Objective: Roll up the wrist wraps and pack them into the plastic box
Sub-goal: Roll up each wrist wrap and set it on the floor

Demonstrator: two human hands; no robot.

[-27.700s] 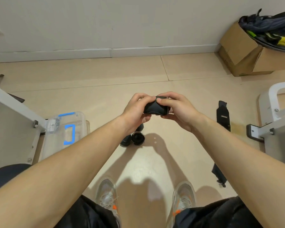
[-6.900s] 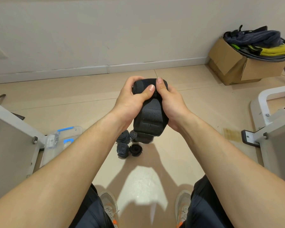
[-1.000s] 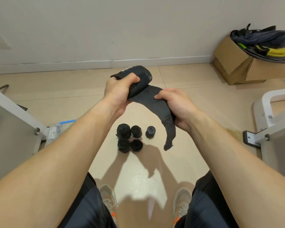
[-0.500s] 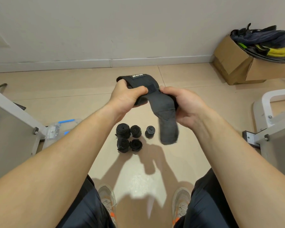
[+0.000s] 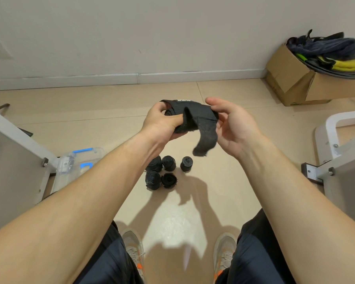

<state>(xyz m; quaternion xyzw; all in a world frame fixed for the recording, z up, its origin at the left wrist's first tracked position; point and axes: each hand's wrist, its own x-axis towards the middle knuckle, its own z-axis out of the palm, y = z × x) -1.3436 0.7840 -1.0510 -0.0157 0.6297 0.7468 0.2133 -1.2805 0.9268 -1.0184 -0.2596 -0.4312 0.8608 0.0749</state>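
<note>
My left hand grips a partly rolled black wrist wrap held up above the floor. The wrap's loose tail hangs down in front of my right hand, whose thumb and fingertips pinch the wrap's right edge while the other fingers stay spread. Several finished black rolls stand grouped on the tiles below my hands. The clear plastic box with blue latches lies on the floor at the left, partly hidden by my left forearm and a white frame.
White metal frames stand at the left and right edges. A cardboard box stuffed with dark and yellow gear sits by the wall at the back right. My shoes are on the tiles below.
The roll has grown and the hanging tail has shortened. My right hand has loosened from a full grip on the strap to a fingertip pinch.
</note>
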